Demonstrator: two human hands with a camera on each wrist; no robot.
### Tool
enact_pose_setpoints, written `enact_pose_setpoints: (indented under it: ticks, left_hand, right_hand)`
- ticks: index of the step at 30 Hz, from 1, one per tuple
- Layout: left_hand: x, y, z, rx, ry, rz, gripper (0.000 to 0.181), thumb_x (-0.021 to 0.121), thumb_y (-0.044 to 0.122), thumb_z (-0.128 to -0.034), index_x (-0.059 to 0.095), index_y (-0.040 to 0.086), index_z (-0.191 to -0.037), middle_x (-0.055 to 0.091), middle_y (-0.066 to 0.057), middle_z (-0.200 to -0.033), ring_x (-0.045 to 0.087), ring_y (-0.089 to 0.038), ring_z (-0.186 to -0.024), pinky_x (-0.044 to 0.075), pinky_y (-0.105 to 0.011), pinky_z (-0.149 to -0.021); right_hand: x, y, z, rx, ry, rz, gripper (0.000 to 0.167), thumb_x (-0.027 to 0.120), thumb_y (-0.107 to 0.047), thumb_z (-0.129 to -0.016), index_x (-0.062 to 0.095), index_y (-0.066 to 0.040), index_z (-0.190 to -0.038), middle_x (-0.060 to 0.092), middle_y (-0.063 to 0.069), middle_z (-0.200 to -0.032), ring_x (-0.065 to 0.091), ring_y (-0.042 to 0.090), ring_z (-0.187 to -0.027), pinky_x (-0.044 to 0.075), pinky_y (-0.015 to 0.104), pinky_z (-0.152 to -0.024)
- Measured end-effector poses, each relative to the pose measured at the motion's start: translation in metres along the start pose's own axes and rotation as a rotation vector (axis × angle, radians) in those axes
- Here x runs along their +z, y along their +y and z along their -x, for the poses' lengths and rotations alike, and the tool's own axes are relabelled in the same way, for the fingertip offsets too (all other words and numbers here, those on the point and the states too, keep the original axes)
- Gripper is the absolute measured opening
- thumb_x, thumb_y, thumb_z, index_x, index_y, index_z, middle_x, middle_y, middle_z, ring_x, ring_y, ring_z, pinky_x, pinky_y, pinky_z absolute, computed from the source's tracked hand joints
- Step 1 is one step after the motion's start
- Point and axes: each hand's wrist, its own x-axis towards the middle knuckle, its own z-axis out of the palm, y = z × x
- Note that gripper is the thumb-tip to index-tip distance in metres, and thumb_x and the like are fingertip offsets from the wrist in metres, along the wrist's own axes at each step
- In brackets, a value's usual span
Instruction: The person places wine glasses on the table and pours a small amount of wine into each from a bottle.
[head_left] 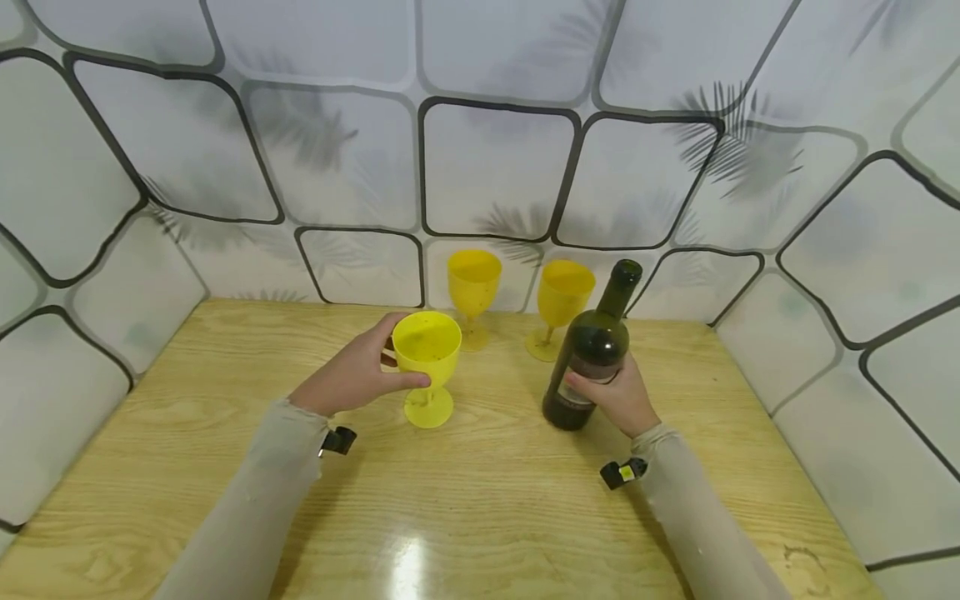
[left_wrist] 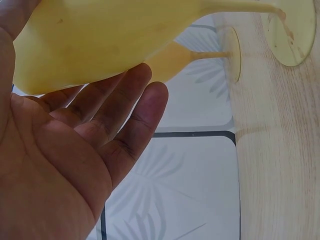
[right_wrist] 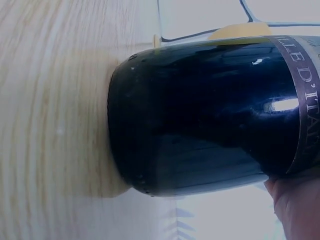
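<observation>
Bottle (head_left: 600, 337) in right hand (head_left: 618, 398), 2 o'clock from the middle of the tabletop (head_left: 480, 500); fingers part-closed round its body, thumb across the label (head_left: 596, 368). Left hand (head_left: 360, 367) holds the front goblet (head_left: 427, 362) at 11 o'clock, fingers loosely bent round the bowl, thumb opposite. Stage looks early: both things gripped, bottle near upright, its mouth over no goblet, no liquid visible in the front goblet. Can't tell if either one's weight is on the wood. Back left goblet (head_left: 472, 292) at 12 and back right goblet (head_left: 564, 296) at 1 stand untouched. Tabletop: yellowish grain, glossy, glare (head_left: 407, 567) at 7, curved dark stain (head_left: 804, 552) at 4. Walls (head_left: 495, 175) enclose it from 9 round to 3, pale, with black and grey rounded outlines and grey leaf print.
</observation>
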Motion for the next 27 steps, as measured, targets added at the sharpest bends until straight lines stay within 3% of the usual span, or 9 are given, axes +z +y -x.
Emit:
enact_pose_setpoints:
  ticks: [18,23,27]
  left_hand:
    - [-0.001,0.001,0.000,0.008,-0.003,-0.003,0.089,0.085,0.047,-0.0846,0.035,0.026,-0.156,0.056,0.003,-0.139,0.058,-0.021,-0.117,0.047,-0.057,-0.105]
    - [-0.001,0.002,0.001,0.007,-0.007,-0.010,0.090,0.085,0.048,-0.0848,0.034,0.025,-0.156,0.055,0.002,-0.139,0.058,-0.021,-0.118,0.047,-0.056,-0.105]
    - [-0.001,0.003,0.001,0.005,-0.011,-0.009,0.089,0.085,0.048,-0.0845,0.035,0.026,-0.155,0.056,0.002,-0.138,0.058,-0.022,-0.116,0.048,-0.055,-0.105]
  right_hand:
    - [-0.001,-0.001,0.000,0.043,0.000,0.018,0.064,0.078,0.007,-0.085,0.045,0.005,-0.140,0.062,-0.015,-0.116,0.061,0.005,-0.106,0.049,0.018,-0.092]
    - [-0.009,0.003,0.001,0.063,-0.075,0.023,0.066,0.076,0.004,-0.088,0.042,0.002,-0.144,0.061,-0.012,-0.121,0.060,0.005,-0.109,0.050,0.020,-0.092]
    - [-0.017,0.006,0.002,0.043,-0.133,0.023,0.065,0.074,0.006,-0.088,0.043,-0.007,-0.144,0.062,-0.012,-0.122,0.062,0.005,-0.107,0.052,0.020,-0.087]
